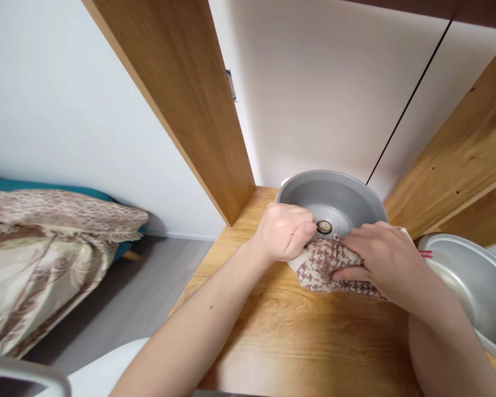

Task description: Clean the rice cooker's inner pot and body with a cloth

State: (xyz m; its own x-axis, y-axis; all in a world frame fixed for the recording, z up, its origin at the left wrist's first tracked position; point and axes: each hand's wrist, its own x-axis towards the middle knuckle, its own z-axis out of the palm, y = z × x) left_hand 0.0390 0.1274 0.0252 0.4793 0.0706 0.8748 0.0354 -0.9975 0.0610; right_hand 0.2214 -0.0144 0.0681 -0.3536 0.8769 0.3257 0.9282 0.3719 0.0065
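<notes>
A round grey rice cooker (334, 190), lidless, stands on the wooden surface with a small round sensor (324, 226) in the middle of its floor. My left hand (287, 231) is closed at the cooker's near left rim, its fingertips partly hidden. Bunched under my right hand (376, 253) is a brown and white houndstooth cloth (320, 267), gripped between thumb and fingers. This cloth drapes over the cooker's near rim and hangs down the front.
To the right sits a silver metal pot (454, 245) with a red tag. Wooden posts (182, 82) rise on both sides against a pale wall (322, 82). At lower left are a cloth-covered piece of furniture (45, 242) and a white chair (103, 369).
</notes>
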